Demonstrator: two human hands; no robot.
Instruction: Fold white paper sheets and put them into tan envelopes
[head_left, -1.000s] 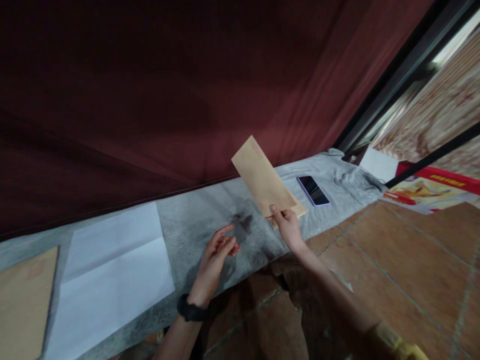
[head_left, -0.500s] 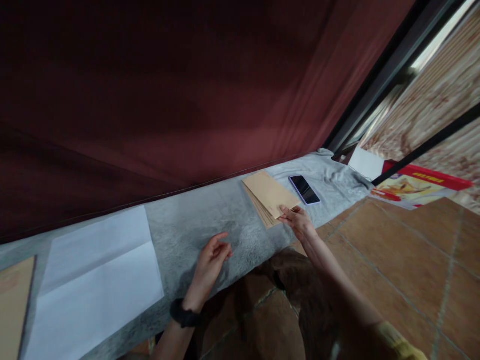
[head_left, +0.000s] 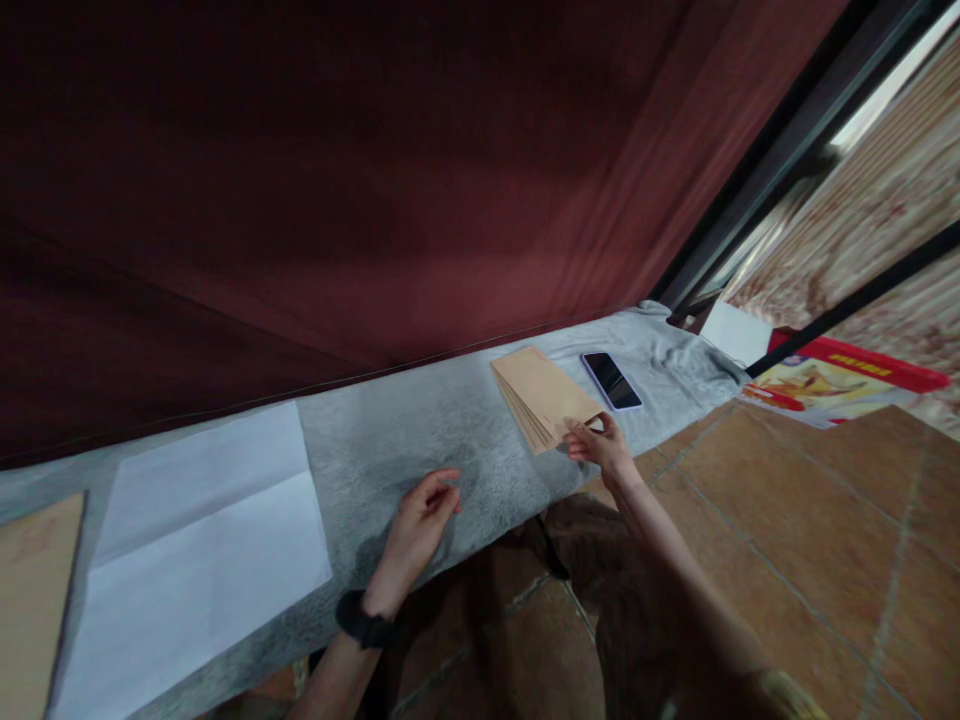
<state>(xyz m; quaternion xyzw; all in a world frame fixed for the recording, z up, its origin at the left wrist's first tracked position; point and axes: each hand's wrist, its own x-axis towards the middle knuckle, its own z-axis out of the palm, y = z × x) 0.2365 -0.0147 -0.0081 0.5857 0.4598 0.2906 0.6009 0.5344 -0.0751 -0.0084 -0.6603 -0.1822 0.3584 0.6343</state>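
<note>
A fanned stack of brown paper envelopes (head_left: 541,390) lies on the grey cloth right of centre. My right hand (head_left: 596,440) is at its near right corner, with thumb and fingers closed on the edge of the top envelope. The fingertips at that edge are partly hidden. My left hand (head_left: 421,520), with a black band on the wrist, hovers over the cloth left of the stack. Its fingers are loosely curled and apart, holding nothing. To its left lies a large creased white sheet of paper (head_left: 210,550).
A phone (head_left: 611,381) lies just right of the envelopes. At the far left is another brown paper piece (head_left: 34,590). Behind the grey-covered ledge (head_left: 375,420) rises a dark red curtain (head_left: 375,220). A red and yellow box (head_left: 832,375) stands right, above the tiled floor (head_left: 795,500).
My right hand's thumb has shifted toward the right corner of the stack, and the lower envelopes look more evenly fanned. My left hand has barely moved. The view has shifted slightly.
</note>
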